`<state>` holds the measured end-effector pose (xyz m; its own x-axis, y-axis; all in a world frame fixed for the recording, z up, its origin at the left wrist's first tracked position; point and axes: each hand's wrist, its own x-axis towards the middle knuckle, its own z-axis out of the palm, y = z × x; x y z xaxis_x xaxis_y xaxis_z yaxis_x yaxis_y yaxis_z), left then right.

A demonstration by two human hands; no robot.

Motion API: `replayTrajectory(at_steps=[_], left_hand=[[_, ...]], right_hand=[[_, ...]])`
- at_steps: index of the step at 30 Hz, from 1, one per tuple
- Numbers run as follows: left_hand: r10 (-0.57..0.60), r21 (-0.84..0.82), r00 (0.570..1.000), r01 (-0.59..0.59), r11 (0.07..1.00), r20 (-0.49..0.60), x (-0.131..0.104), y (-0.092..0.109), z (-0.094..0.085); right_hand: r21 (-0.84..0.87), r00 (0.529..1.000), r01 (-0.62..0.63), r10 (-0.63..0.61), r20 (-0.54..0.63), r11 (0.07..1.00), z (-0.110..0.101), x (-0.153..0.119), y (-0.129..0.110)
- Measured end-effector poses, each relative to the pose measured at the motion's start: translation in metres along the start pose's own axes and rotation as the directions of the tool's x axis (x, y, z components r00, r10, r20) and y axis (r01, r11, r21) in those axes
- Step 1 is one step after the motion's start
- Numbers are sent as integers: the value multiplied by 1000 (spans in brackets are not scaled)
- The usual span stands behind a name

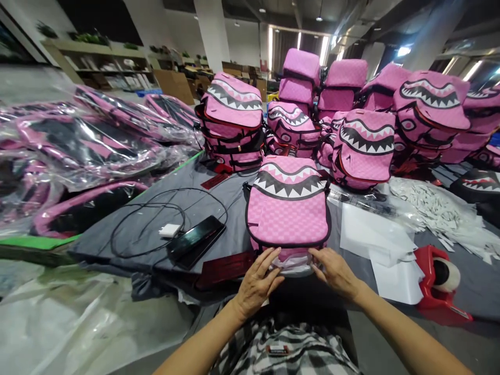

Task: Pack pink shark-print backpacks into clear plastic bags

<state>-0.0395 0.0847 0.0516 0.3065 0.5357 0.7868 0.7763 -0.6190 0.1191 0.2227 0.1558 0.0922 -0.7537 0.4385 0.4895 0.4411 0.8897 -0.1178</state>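
A small pink checkered backpack (289, 219) with a printed black-and-white toothed mouth lies in front of me on the grey-covered table (242, 195). Clear plastic (294, 264) bunches along its near bottom edge, between my hands. My left hand (258, 281) has its fingertips at the left of that edge, closed on the plastic. At the right corner my right hand (335, 270) pinches the plastic with curled fingers. The fingertips are partly hidden, so how much of the backpack itself they grip does not show. A dark red strip (224, 268) lies left of the backpack.
Pink backpacks (367, 146) stand stacked behind. Plastic-wrapped ones (89, 140) pile up at left. A black phone (197, 239), a white charger (170, 230) and a cable lie on the left. White sheets (375, 234), a red tape dispenser (439, 284) and small white pieces (433, 211) are on the right.
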Motion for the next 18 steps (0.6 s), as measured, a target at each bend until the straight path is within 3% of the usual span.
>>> replayTrajectory(at_steps=[3, 5, 8, 11, 13, 16, 18], left_hand=[[-101, 31, 993, 103, 994, -57, 8, 1, -3], [-99, 34, 992, 102, 994, -79, 12, -1, -3], [-19, 40, 998, 16, 999, 57, 21, -9, -3], [42, 51, 958, -58, 997, 282, 33, -19, -5], [85, 38, 926, -106, 994, 368, 40, -26, -8], [212, -61, 916, -203, 977, 339, 46, -35, -15], [381, -188, 881, -339, 922, 280, 50, -43, -20]], right_hand=[[-64, 994, -60, 66, 85, 996, -2, 9, 1], [-100, 985, -75, 89, 145, 992, -2, 14, 0], [-174, 988, -45, 70, 139, 984, -7, 19, -5], [-154, 988, 117, -100, 115, 981, -16, 26, -6], [-126, 965, 229, -208, 158, 965, -23, 34, -3], [-133, 917, 301, -249, 310, 944, -32, 51, 2], [-121, 868, 341, -263, 421, 932, -36, 61, 6]])
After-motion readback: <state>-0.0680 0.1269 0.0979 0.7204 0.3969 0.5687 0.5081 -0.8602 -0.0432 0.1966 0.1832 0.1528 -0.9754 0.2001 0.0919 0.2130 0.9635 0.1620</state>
